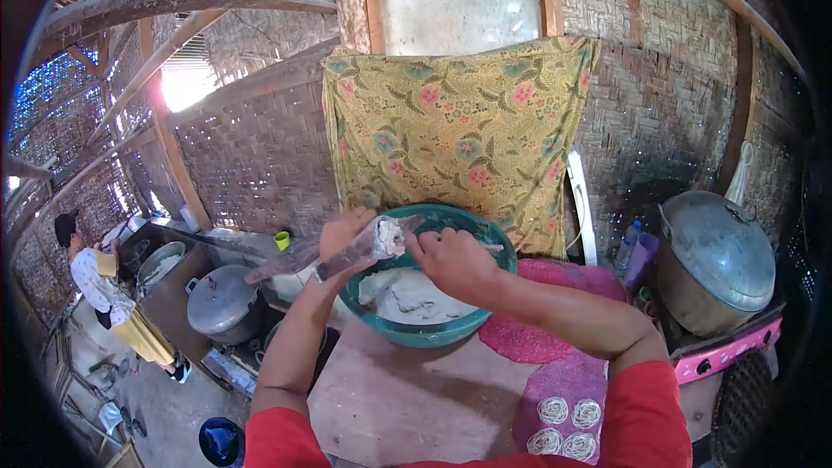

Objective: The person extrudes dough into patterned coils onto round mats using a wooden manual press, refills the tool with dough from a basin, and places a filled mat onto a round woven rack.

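My left hand (345, 234) is wrapped round a long wooden tool (290, 263) that lies slantwise over a green basin (429, 335). White dough (387, 238) fills the tool's opening beside that hand. To the right, my right hand (451, 256) is closed just above the basin, its fingers curled near the tool's end. A thin stick end shows beyond its knuckles, but what the fingers hold is hidden. A mass of white dough (412, 293) lies in the basin below both hands.
Several noodle-like rounds (555, 410) lie on a pink sheet (568, 381) at the lower right. Large lidded pots stand right (718, 247) and left (222, 299). A yellow-green cup (282, 241) sits on the back ledge. At far left, another person (100, 286) stands by a basin.
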The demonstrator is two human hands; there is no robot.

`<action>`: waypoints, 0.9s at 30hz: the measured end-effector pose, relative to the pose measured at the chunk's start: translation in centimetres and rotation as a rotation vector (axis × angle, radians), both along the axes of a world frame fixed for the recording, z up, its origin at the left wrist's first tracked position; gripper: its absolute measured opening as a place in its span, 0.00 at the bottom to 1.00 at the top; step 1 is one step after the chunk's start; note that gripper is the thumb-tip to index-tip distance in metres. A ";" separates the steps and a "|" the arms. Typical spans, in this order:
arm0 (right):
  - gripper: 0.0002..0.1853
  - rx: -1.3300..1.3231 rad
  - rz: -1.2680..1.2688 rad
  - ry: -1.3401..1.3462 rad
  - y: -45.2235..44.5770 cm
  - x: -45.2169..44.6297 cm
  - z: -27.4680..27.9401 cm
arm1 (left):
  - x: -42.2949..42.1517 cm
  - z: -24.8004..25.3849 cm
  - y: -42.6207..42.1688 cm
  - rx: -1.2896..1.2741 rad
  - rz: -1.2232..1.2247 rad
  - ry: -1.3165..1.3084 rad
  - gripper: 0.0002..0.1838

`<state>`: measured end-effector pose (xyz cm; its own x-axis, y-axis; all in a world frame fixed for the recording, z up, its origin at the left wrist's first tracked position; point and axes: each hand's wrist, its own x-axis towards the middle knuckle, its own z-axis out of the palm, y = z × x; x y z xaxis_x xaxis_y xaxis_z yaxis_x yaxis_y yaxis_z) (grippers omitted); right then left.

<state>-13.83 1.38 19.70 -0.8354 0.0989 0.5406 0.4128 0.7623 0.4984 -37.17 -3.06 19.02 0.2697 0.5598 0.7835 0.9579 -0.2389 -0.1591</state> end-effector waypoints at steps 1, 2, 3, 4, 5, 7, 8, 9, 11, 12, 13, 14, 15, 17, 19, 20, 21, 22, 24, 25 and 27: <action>0.12 0.123 0.016 -0.029 -0.2 0.6 0.0 | -0.6 -0.4 -0.1 0.001 0.004 -0.001 0.19; 0.12 0.126 0.023 -0.031 -0.3 1.4 0.4 | -1.2 -0.9 -0.3 0.023 0.053 -0.023 0.18; 0.13 0.072 0.005 0.006 -0.3 2.3 1.0 | -1.9 -1.3 -0.4 0.044 0.101 -0.044 0.18; 0.15 0.019 -0.013 0.044 -0.4 3.0 1.7 | -3.0 -1.7 -0.5 0.048 0.105 -0.045 0.18; 0.15 0.023 -0.012 0.045 -0.5 3.3 2.7 | -4.1 -2.1 -0.4 0.003 0.193 -0.069 0.17; 0.14 0.008 0.088 0.102 -0.4 4.0 4.5 | -3.5 -1.7 -0.2 -0.046 0.272 -0.093 0.16; 0.14 0.001 0.081 0.104 -0.2 3.3 4.5 | -2.7 -1.8 0.3 -0.021 0.274 -0.078 0.22; 0.14 -0.011 0.066 0.054 -0.2 2.0 4.2 | -1.4 -1.4 0.4 0.003 0.275 -0.061 0.28; 0.14 -0.018 0.045 0.003 -0.3 0.6 3.9 | 0.7 -0.6 0.3 0.032 0.218 -0.077 0.26; 0.14 -0.029 0.022 -0.038 -0.6 0.2 3.7 | 1.2 -0.5 0.3 0.009 0.219 -0.087 0.25; 0.15 -0.040 0.002 -0.081 -0.7 0.1 3.4 | 1.4 -0.4 0.2 -0.014 0.224 -0.099 0.24; 0.15 -0.041 0.003 -0.081 -0.8 0.4 3.1 | 1.3 -0.3 -0.2 0.007 0.185 -0.113 0.22; 0.15 -0.073 0.023 -0.021 -0.7 1.0 2.6 | 0.6 -0.5 -0.5 0.007 0.190 -0.113 0.22; 0.16 -0.102 0.056 0.033 -0.4 2.4 2.8 | -2.0 -1.4 -0.7 0.002 0.288 -0.144 0.20; 0.10 -0.159 0.028 0.191 -0.7 4.2 4.5 | -2.7 -1.6 -0.5 -0.002 0.291 -0.381 0.18; 0.11 -0.163 -0.005 0.219 0.0 3.8 4.0 | -2.8 -2.0 -0.6 0.093 0.103 -0.511 0.18; 0.11 -0.170 -0.006 0.220 0.2 3.5 3.8 | -2.3 -1.9 -1.0 0.177 -0.088 -0.635 0.18; 0.14 -0.163 0.028 0.198 0.2 2.9 3.6 | -2.3 -2.5 -0.7 0.142 -0.224 -0.756 0.19; 0.17 -0.149 0.059 0.174 -0.1 2.2 3.9 | -1.5 -1.4 -0.7 0.062 0.019 -0.553 0.19; 0.16 -0.123 0.075 0.125 -0.4 2.0 4.2 | -0.6 -0.5 -1.0 -0.009 0.255 -0.343 0.19; 0.14 -0.099 0.087 0.077 -0.7 1.0 4.4 | 1.3 -0.6 -1.3 -0.083 0.367 -0.358 0.19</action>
